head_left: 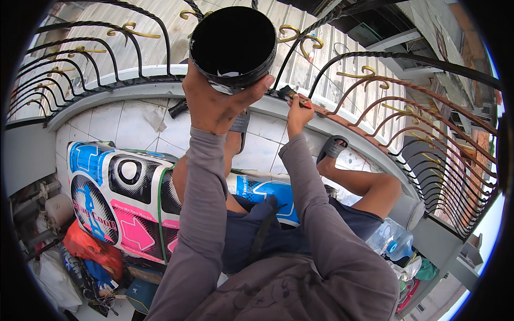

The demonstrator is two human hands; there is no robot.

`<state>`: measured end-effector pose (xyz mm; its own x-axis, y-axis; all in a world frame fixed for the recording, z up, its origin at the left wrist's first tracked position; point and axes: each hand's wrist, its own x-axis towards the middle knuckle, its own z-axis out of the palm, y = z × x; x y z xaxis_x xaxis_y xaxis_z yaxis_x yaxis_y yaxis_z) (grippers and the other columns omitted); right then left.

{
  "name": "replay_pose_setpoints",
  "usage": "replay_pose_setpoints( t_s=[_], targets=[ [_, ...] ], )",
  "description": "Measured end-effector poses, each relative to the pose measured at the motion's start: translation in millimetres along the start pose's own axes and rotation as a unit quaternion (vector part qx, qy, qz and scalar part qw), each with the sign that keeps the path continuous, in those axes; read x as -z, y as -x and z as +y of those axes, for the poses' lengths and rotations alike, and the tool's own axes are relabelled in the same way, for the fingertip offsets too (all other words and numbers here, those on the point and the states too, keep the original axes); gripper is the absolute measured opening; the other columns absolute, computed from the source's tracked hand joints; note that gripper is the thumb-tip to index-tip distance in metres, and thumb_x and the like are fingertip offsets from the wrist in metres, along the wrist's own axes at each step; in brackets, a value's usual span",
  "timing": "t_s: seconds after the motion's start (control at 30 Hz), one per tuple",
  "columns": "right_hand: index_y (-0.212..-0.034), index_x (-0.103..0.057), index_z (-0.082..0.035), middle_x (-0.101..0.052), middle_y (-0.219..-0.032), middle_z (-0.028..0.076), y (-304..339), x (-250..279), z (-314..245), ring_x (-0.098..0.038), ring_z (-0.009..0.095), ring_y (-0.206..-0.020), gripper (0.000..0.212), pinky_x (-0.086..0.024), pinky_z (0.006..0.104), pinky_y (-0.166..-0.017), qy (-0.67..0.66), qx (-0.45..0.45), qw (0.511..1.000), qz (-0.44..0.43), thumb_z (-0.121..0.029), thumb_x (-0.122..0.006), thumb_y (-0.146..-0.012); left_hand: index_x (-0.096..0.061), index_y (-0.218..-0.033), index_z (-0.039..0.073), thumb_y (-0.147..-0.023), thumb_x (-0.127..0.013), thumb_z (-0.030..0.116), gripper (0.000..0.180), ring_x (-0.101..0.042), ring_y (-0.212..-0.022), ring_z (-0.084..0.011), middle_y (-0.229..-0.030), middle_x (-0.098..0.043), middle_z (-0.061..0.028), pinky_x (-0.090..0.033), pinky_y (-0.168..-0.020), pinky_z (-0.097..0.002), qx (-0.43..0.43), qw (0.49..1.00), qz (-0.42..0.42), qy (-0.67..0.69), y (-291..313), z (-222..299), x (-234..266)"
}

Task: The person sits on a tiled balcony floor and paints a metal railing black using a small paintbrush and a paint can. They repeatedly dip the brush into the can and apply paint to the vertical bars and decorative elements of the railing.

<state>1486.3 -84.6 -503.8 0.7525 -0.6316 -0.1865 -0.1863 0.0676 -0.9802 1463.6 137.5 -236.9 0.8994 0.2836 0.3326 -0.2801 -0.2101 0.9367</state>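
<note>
My left hand (211, 109) is wrapped round the base of an open can (233, 80) and holds it up near the railing. The can's inside is coated black, and how much paint is in it I cannot tell. In my right hand (297, 115) is a paintbrush (304, 102) with a reddish handle, its dark bristles against the low rail. The metal railing (140, 51) has twisted black bars with gold curls. To the right of the brush, the bottom rail (342, 122) and several bars look reddish brown.
I sit on a printed padded mat (140, 214) over white tiles (115, 120). A black cylinder (178, 108) lies by the ledge. A clear plastic bottle (393, 241) stands at the right. Bags, an orange cloth (93, 249) and clutter fill the lower left.
</note>
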Motion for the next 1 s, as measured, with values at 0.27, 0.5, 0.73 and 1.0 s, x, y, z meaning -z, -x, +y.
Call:
replay_pose_setpoints(
  t_s=[0.27, 0.5, 0.73, 1.0],
  targets=[
    [-0.103, -0.068, 0.003, -0.073, -0.090, 0.013, 26, 4, 7, -0.073, 0.017, -0.075, 0.013, -0.059, 0.0289, -0.064, 0.077, 0.045, 0.996, -0.010, -0.007, -0.069, -0.096, -0.059, -0.120, -0.004, -0.064, -0.099, 0.039, 0.082, -0.077, -0.087, -0.0231, -0.101, -0.076, -0.0133, -0.063, -0.077, -0.0341, -0.019, 0.999, -0.006, -0.026, 3, 0, 2],
    [-0.105, -0.069, 0.002, -0.073, -0.088, 0.013, 35, -7, 18, -0.071, 0.017, -0.068, 0.015, -0.054, 0.0277, -0.061, 0.047, 0.044, 0.996, -0.065, -0.010, -0.070, -0.097, -0.060, -0.120, -0.004, -0.064, -0.099, 0.038, 0.080, -0.077, -0.087, -0.0236, -0.102, -0.076, -0.0135, -0.064, -0.077, -0.0331, -0.016, 1.000, -0.016, -0.020, 7, -1, 3],
    [-0.103, -0.068, -0.002, -0.065, -0.097, 0.015, 27, 53, -3, -0.066, 0.035, -0.093, 0.010, -0.052, 0.0431, -0.082, 0.298, 0.234, 0.925, -0.026, -0.007, -0.067, -0.094, -0.061, -0.120, -0.004, -0.064, -0.099, 0.038, 0.080, -0.077, -0.088, -0.0235, -0.102, -0.076, -0.0132, -0.064, -0.077, -0.0340, -0.024, 0.999, -0.003, -0.036, 2, -2, 3],
    [-0.104, -0.067, -0.006, -0.061, -0.104, 0.015, 40, 32, -6, -0.065, 0.039, -0.093, 0.009, -0.052, 0.0483, -0.080, 0.329, 0.279, 0.894, -0.122, -0.004, -0.064, -0.095, -0.059, -0.121, -0.006, -0.064, -0.099, 0.039, 0.082, -0.077, -0.085, -0.0221, -0.102, -0.075, -0.0157, -0.065, -0.071, -0.0318, 0.017, 1.000, -0.014, -0.003, 8, 4, 1]
  ],
)
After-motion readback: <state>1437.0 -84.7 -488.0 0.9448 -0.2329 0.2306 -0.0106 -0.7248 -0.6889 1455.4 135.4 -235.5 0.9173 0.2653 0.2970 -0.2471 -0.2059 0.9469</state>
